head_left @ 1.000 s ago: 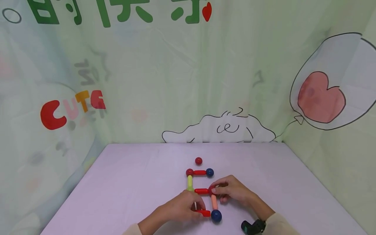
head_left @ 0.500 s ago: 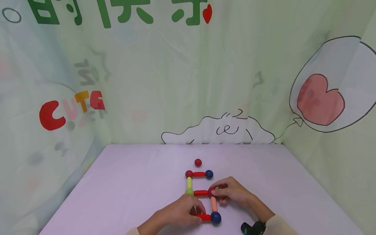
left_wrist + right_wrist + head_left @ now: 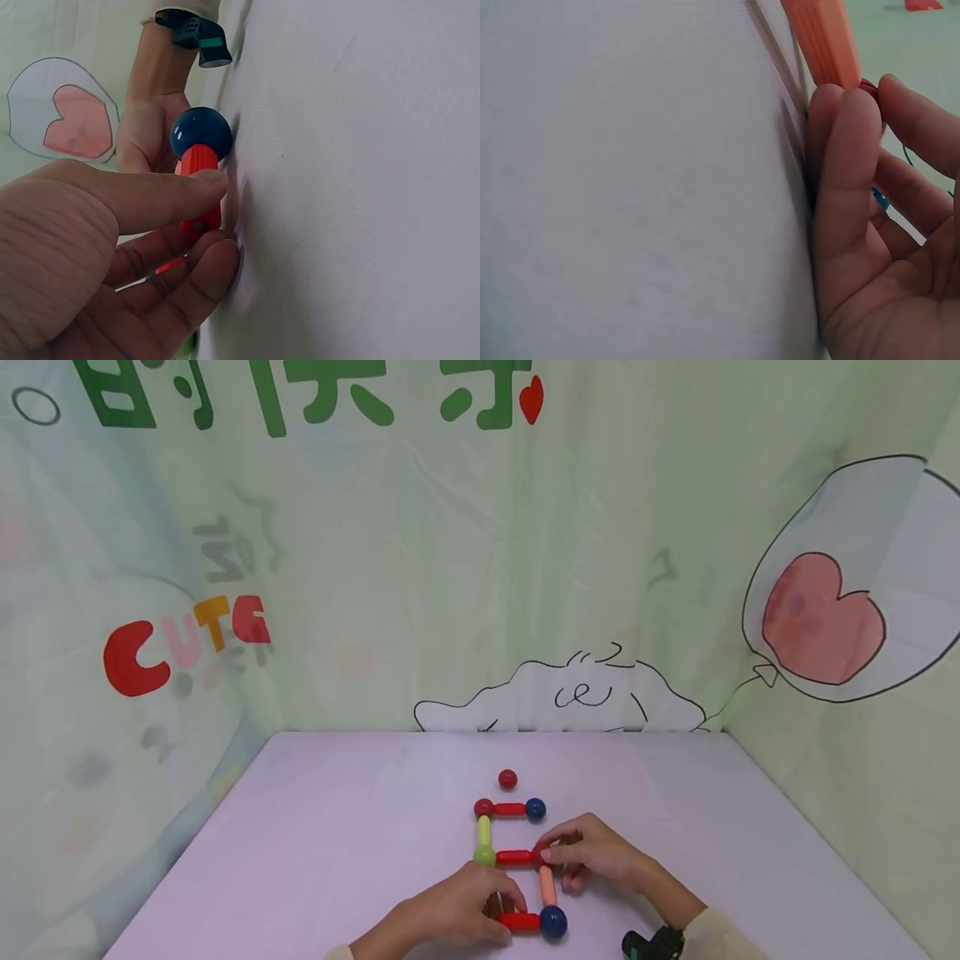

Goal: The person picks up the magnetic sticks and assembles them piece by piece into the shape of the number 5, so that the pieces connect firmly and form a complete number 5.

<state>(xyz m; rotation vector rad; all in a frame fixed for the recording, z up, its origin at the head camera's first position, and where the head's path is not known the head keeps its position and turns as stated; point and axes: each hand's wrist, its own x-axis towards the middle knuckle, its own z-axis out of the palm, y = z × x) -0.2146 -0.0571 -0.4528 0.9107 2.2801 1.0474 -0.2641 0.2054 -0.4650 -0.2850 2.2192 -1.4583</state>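
Observation:
On the table lies a figure of magnetic rods and balls. My left hand (image 3: pixel 461 906) pinches a red rod (image 3: pixel 521 922) at the near end; its tip meets a dark blue ball (image 3: pixel 553 922). The left wrist view shows the thumb lying across this red rod (image 3: pixel 200 159). My right hand (image 3: pixel 600 857) pinches a red ball (image 3: pixel 537 855), mostly covered by its fingers. An orange rod (image 3: pixel 548 886) links that ball to the blue one. Another red rod (image 3: pixel 514 857) runs left to a green ball (image 3: pixel 485 856).
Beyond the hands, a yellow-green rod (image 3: pixel 484 830) leads to a red ball (image 3: pixel 483 808), a red rod (image 3: pixel 510 809) and a blue ball (image 3: pixel 536 809). A loose red ball (image 3: pixel 507 779) lies farther back on the pale table (image 3: pixel 360 810). Printed curtains stand behind.
The red rod in my left hand has swung level, and its end now sits squarely against the near blue ball. My right hand keeps its hold on the red ball.

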